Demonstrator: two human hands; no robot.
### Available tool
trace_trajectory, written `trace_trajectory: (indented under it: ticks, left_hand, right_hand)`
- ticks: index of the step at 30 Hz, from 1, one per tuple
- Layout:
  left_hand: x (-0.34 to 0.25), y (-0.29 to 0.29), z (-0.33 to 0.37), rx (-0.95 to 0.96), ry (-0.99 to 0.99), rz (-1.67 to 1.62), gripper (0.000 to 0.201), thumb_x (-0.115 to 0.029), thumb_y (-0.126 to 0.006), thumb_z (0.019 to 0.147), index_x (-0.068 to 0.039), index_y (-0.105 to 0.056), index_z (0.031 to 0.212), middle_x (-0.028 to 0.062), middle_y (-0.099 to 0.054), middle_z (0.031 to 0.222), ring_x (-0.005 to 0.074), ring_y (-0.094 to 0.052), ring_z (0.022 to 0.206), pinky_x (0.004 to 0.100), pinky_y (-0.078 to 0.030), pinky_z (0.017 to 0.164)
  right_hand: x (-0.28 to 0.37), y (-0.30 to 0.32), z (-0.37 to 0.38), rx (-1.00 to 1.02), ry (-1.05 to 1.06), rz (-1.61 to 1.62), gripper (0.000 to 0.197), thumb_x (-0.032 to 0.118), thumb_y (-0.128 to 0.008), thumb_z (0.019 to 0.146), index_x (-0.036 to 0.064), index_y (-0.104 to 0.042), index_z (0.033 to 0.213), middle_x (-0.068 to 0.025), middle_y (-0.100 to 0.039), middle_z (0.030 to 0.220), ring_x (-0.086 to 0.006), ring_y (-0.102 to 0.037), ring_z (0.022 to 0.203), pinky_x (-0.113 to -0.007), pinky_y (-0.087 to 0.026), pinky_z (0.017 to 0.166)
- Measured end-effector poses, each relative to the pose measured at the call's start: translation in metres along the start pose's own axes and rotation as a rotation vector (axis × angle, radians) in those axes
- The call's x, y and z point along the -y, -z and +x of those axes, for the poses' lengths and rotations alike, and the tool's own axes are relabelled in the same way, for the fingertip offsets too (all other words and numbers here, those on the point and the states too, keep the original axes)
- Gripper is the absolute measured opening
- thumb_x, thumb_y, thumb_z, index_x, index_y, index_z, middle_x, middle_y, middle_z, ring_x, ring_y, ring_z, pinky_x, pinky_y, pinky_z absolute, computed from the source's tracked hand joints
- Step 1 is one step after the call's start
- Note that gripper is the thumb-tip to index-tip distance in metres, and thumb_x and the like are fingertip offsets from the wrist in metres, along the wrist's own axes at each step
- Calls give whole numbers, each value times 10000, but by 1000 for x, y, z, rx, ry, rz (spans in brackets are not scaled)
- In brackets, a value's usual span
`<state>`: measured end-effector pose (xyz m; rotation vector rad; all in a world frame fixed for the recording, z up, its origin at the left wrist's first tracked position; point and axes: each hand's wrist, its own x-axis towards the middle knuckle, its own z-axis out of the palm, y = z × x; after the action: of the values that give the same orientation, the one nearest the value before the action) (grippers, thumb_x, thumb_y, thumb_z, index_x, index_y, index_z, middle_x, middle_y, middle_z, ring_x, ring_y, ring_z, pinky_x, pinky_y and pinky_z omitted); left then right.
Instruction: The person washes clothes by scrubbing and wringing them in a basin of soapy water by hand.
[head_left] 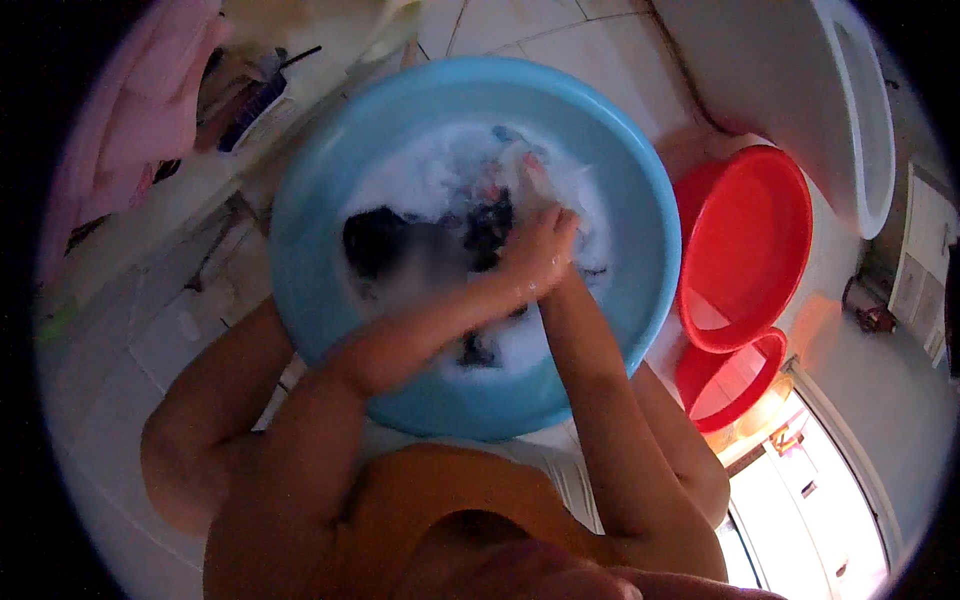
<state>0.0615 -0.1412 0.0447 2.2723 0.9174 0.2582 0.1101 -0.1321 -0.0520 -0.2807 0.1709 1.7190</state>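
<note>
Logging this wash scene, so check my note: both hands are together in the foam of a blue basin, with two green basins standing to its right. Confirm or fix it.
One detail is off: the two basins to the right are red, not green, as the head view shows. The rest holds: the left hand and right hand meet in the foam of the blue basin.
</note>
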Motion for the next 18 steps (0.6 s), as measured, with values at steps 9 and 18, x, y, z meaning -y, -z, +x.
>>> trace_trajectory:
  ticks: [9, 18]
  left_hand:
    - [119, 33, 1, -143, 87, 302, 180, -187, -512, 787, -53, -551, 900, 174, -559, 928, 356, -547, 829, 456, -419, 751]
    - [129, -10, 5, 76, 625, -5, 351, -130, -496, 760, -44, -457, 1098, 211, -526, 965, 372, -491, 944, 440, -402, 795]
  right_hand:
    - [27, -57, -38, -608, 25, -479, 501, 401, -461, 821, 57, -416, 1183, -143, -472, 1169, -257, -454, 1064, -343, -346, 912]
    - [9, 15, 0, -466, -59, -1693, 440, 394, -435, 835, 16, -494, 1054, -136, -591, 890, -240, -527, 861, -359, -411, 778]
